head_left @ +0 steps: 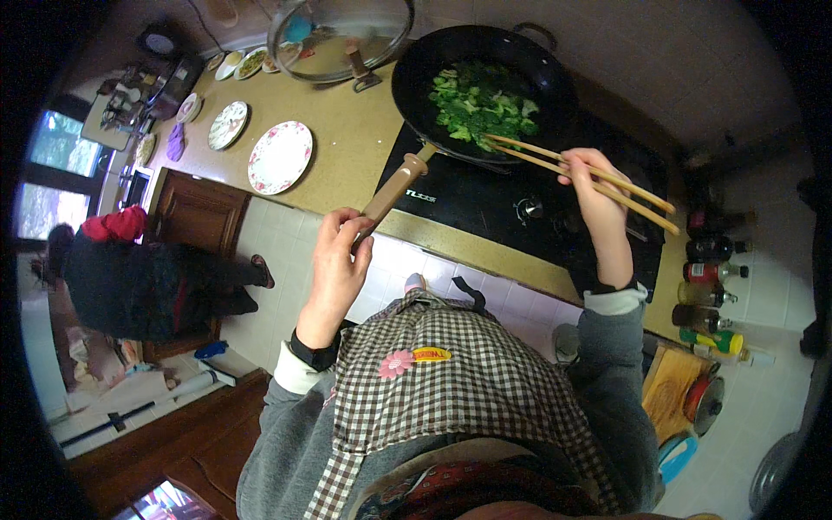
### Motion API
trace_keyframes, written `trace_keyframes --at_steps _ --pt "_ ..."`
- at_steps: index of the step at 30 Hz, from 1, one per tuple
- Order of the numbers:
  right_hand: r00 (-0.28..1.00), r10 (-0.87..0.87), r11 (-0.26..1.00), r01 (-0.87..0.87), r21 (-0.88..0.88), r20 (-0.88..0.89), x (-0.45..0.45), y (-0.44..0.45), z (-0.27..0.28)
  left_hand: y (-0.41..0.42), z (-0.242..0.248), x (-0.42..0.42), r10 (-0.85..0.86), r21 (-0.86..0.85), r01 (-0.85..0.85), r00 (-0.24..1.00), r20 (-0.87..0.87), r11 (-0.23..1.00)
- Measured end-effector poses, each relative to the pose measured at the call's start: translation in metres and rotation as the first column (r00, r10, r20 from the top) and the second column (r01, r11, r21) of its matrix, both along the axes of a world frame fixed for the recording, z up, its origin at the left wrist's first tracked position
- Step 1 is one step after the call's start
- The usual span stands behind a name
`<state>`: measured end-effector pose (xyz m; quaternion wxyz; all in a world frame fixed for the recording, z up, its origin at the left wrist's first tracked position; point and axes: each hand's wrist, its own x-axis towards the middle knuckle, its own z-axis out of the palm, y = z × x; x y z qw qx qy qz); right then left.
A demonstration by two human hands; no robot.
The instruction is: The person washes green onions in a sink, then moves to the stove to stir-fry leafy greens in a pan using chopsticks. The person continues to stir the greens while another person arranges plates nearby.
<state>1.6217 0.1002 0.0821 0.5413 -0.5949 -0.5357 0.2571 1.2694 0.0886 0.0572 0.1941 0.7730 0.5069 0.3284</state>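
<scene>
My left hand (339, 270) grips the end of the long brown handle (393, 188) of a black wok (416, 97). Wooden chopsticks (539, 156) are held in my right hand (595, 185), their tips touching the green broccoli florets (481, 110) at the wok's near side. The wok stands over the black glass cooktop (468, 185), which has a control knob (530, 208). To the wok's left, a glass lid (338, 39) stands tilted on the counter. A white plate with a floral rim (281, 158) lies on the counter, with a smaller patterned plate (228, 125) beyond it.
Small dishes of food (251, 64) and a purple cloth (175, 142) are on the counter (351, 123) at left. Another person (149, 286) bends by the sink at far left. Several bottles (712, 273), a wooden cutting board (669, 390) and a lidded pot (708, 403) stand at right.
</scene>
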Motion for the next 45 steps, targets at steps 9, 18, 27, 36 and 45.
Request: trace_keyframes --at_steps 9,18,27,36,45 --pt "0.997 0.004 0.997 0.002 -0.081 0.072 0.005 -0.001 -0.006 0.001 -0.007 -0.004 0.004 0.048 -0.004 1.0 0.005 0.999" --pt "0.994 -0.104 0.979 0.095 0.181 0.044 -0.016 -0.031 0.005 -0.007 -0.009 -0.015 0.088 0.07 -0.095 0.992 0.091 0.993" --pt "0.991 -0.119 0.974 0.127 0.188 -0.054 -0.026 -0.052 -0.018 -0.014 -0.03 -0.031 0.139 0.017 -0.143 0.979 0.152 0.99" --pt "0.981 -0.168 0.965 0.183 0.19 -0.092 -0.037 -0.063 -0.033 -0.012 -0.05 -0.038 0.213 -0.075 -0.201 0.949 0.23 0.977" --pt "0.985 -0.164 0.977 0.171 0.131 -0.06 -0.055 -0.061 -0.027 0.062 -0.124 -0.112 0.662 -0.724 -0.073 0.477 0.579 0.686"
